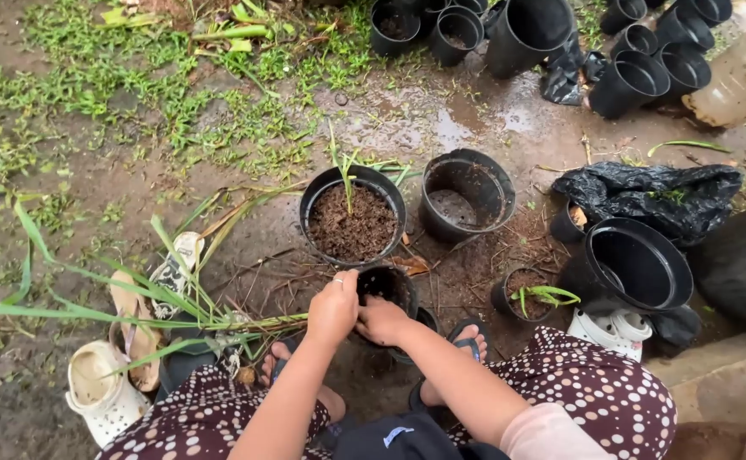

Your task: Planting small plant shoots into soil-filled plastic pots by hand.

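Done: large soil-filled pot [353, 218] just beyond the hands, one green shoot upright in it; small pot with seedling [533, 298] to the right of the hands.
Left: empty pot [465, 196] beyond and right; cut grass shoots [134, 298] lying loose to the left.
Small black pot [387, 288]: between both hands, on wet ground, judged mid-filling.
Left hand [332, 308]: curled closed over the near rim.
Right hand [381, 321]: fingers bent, pressed against the pot's near side; grip cannot be told.
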